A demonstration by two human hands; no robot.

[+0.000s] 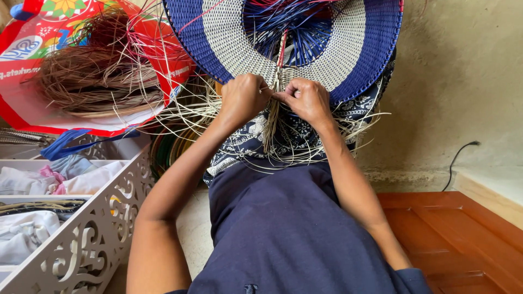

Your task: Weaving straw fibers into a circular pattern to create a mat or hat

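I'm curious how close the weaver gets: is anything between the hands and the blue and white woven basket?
Nothing visible. The left hand and right hand rest directly on the rim of the blue and white woven basket, pinching the pale loose straw strands there.

- The woven basket (348, 49) lies in my lap, ahead of my two hands, its rim toward me.
- My left hand (243, 98) and right hand (306, 99) sit side by side at that rim, with the loose straw strands (271, 128) hanging between them.
- Left of the basket, a bag (32, 103) holds a bundle of fibres (92, 71).
- Nearer me on the left stands a fretwork organiser (103, 228) with folded cloths (32, 182) in it.
- A wooden door panel (463, 234) lies at my right, a cable (457, 160) behind it.
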